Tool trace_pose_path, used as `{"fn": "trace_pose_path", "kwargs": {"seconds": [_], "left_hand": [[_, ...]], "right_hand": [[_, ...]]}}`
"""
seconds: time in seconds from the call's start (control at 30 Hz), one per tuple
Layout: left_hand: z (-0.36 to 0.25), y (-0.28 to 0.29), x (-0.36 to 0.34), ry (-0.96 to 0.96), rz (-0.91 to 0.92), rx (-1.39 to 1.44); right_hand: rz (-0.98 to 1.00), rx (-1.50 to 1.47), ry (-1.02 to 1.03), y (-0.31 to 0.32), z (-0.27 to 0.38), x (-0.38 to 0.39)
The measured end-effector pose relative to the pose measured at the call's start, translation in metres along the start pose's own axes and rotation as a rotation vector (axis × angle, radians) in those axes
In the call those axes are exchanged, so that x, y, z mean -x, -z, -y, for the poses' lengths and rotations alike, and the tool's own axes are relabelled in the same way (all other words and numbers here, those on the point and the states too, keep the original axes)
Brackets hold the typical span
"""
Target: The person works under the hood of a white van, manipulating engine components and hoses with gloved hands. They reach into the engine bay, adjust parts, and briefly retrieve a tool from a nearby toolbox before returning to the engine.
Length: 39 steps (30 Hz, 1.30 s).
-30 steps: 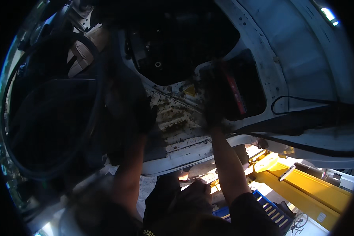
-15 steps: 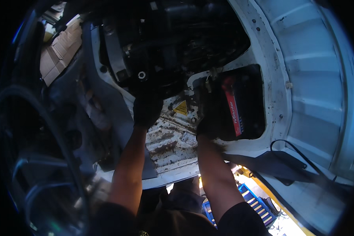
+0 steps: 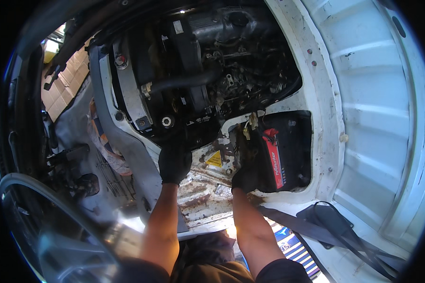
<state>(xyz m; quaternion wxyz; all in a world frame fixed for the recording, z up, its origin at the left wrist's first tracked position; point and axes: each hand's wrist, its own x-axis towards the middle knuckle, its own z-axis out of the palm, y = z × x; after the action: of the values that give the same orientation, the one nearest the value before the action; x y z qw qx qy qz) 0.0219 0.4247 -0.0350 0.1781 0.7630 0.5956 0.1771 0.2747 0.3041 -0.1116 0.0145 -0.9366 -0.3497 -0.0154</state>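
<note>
Both my hands wear black gloves. My left hand [image 3: 175,162] reaches to the near edge of the engine bay, below a round metal fitting [image 3: 167,122]; its fingers are lost against the dark parts. On the rusty white metal panel [image 3: 198,193], my right hand [image 3: 245,178] is at the edge of the battery recess, left of a black battery [image 3: 295,155] with a red label strip [image 3: 274,160]. Its fingers blend into the shadow, so anything held there is hidden. A yellow triangular sticker [image 3: 214,159] lies between my hands.
Beyond my hands is the engine [image 3: 236,70] with a thick black hose [image 3: 186,82]. A steering wheel [image 3: 56,203] stands at the lower left. Ribbed white bodywork [image 3: 368,108] rises on the right, with a dark seat belt [image 3: 288,221] below. Flattened cardboard [image 3: 68,85] shows at upper left.
The picture has become brighter, and the engine bay sits lower in it. Both hands stay at nearly the same places on the vehicle.
</note>
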Motion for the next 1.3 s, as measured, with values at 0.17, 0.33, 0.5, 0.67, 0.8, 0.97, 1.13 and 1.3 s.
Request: {"fn": "trace_pose_path", "kwargs": {"seconds": [0.17, 0.33, 0.5, 0.67, 0.8, 0.97, 1.13, 1.3], "left_hand": [[0.015, -0.01, 0.012, 0.045, 0.082, -0.054], [0.013, -0.007, 0.008, -0.058, -0.101, 0.0], [0.017, -0.01, 0.01, -0.078, -0.102, 0.032], [0.017, -0.011, 0.015, -0.068, -0.102, -0.049], [0.012, -0.012, 0.012, -0.087, -0.108, -0.09], [0.015, -0.018, 0.014, -0.099, -0.116, -0.122], [0.02, -0.025, 0.02, -0.112, -0.138, -0.166], [0.015, -0.026, 0.022, -0.146, -0.171, -0.203]], "right_hand": [[0.113, -0.104, -0.146, 0.013, 0.011, 0.0], [0.069, -0.053, -0.137, -0.001, 0.005, 0.001], [0.021, -0.029, -0.036, -0.02, -0.012, 0.004], [0.127, 0.005, -0.072, -0.003, 0.001, 0.003], [0.081, 0.015, 0.032, -0.004, -0.003, 0.004], [0.108, -0.03, -0.055, 0.006, 0.006, 0.004], [0.131, -0.114, -0.126, 0.017, 0.013, 0.002], [0.116, -0.066, -0.058, 0.011, 0.004, 0.001]]}}
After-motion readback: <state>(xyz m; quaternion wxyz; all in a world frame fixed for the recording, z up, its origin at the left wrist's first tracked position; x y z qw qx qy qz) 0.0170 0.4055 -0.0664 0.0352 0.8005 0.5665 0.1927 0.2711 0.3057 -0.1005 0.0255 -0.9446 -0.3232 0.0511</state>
